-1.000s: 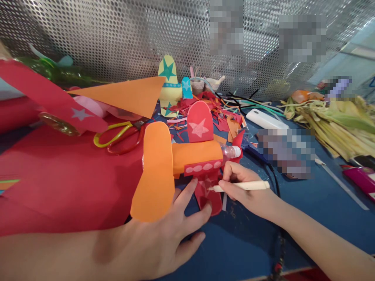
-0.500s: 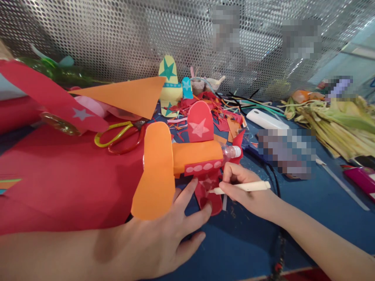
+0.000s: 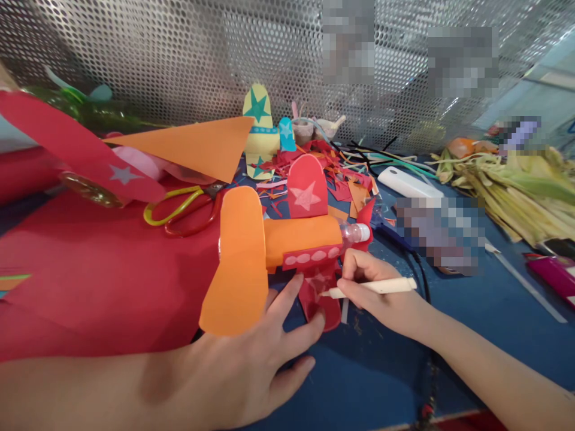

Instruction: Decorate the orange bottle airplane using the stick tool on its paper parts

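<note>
A toy plane (image 3: 296,236) made from a plastic bottle wrapped in orange paper lies on the blue table (image 3: 386,371). It has a big orange tail fin, red wings with pale stars and a red propeller at the cap. My left hand (image 3: 265,359) lies flat beside it, with fingertips pressing the near red wing (image 3: 321,296) down. My right hand (image 3: 381,290) grips a cream pen (image 3: 375,287) whose tip touches that wing.
Yellow and red scissors (image 3: 182,209) lie on a large red paper sheet (image 3: 99,275) at the left. An orange paper triangle (image 3: 197,143), a yellow plane with green stars (image 3: 260,129), paper scraps (image 3: 341,173), a white case (image 3: 406,182) and corn husks (image 3: 507,185) crowd the back.
</note>
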The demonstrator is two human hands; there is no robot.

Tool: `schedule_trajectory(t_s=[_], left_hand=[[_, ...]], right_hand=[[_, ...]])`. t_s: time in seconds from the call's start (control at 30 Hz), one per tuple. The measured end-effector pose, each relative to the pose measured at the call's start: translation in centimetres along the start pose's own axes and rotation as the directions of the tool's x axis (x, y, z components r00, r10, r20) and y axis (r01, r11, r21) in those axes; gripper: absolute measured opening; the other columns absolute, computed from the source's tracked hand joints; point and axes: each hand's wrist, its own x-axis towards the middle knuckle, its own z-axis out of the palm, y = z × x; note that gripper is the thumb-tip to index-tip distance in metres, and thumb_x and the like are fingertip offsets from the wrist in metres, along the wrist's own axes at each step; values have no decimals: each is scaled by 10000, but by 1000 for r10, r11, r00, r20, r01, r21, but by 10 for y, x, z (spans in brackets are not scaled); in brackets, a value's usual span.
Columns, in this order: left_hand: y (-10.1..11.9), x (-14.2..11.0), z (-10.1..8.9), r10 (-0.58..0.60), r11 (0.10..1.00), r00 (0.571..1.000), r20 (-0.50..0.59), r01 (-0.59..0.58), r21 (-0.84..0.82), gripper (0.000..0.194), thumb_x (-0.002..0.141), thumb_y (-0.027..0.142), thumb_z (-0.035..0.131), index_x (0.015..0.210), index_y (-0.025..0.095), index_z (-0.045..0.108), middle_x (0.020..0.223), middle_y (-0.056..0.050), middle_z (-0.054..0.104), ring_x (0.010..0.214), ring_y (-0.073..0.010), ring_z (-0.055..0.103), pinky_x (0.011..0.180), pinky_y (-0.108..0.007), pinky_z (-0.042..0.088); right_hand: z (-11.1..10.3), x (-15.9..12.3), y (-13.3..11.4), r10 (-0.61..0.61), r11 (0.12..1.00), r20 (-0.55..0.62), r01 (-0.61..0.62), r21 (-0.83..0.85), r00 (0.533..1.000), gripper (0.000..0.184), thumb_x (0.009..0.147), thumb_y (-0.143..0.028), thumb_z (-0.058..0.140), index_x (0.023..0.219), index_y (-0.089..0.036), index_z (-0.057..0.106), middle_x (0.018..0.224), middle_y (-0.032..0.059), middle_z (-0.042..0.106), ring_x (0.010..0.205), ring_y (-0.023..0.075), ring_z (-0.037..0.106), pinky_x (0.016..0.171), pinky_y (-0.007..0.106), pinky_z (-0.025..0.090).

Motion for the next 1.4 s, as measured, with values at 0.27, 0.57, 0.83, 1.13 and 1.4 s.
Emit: schedule_trajectory(t_s=[0.27, 0.57, 0.83, 1.13, 1.4], left_hand=[[0, 0, 1, -13, 1000, 1000, -3, 13, -14, 411, 916, 385, 439, 1322, 351, 492, 1358, -135, 470, 897, -258, 640, 655, -390, 578], [-1, -7, 6, -17, 1000, 1000, -20, 17, -10, 450, 916, 384, 439, 1366, 370, 444, 1398, -127, 440, 935, -280, 638, 709, -458, 578], [0, -2, 0, -9, 1000, 1000, -9, 9, -15, 397, 914, 389, 444, 1304, 356, 513, 1342, -125, 487, 889, -260, 638, 690, -441, 578], [0, -3, 2, -5, 1000, 1000, 26, 6, -14, 422, 918, 383, 436, 1337, 358, 479, 1358, -150, 467, 889, -277, 647, 663, -457, 584], [0, -2, 1, 6, 1000, 1000, 1, -6, -12, 403, 915, 378, 443, 1312, 348, 507, 1338, -143, 486, 909, -285, 642, 666, -459, 584]], right_hand=[[0, -1, 2, -26, 1000, 34, 25, 13, 999, 197, 839, -258, 532, 701, -221, 397, 565, -77, 410, 479, 78, 348, 446, 207, 281], [0, 0, 3, -23, 1000, 16, 23, 3, 1000, 196, 846, -254, 530, 706, -222, 397, 569, -81, 401, 482, 78, 340, 446, 210, 273], [0, 0, 5, -23, 1000, -4, 23, -3, 1000, 198, 855, -247, 536, 713, -221, 401, 571, -80, 399, 480, 77, 337, 449, 210, 270], [0, -1, 5, -14, 1000, 3, 14, 9, 1000, 204, 854, -247, 534, 708, -222, 394, 563, -83, 387, 478, 76, 328, 445, 211, 257], [0, 0, 0, -3, 999, 12, 2, 35, 1000, 204, 830, -261, 557, 699, -220, 407, 555, -80, 417, 467, 76, 353, 442, 214, 266]])
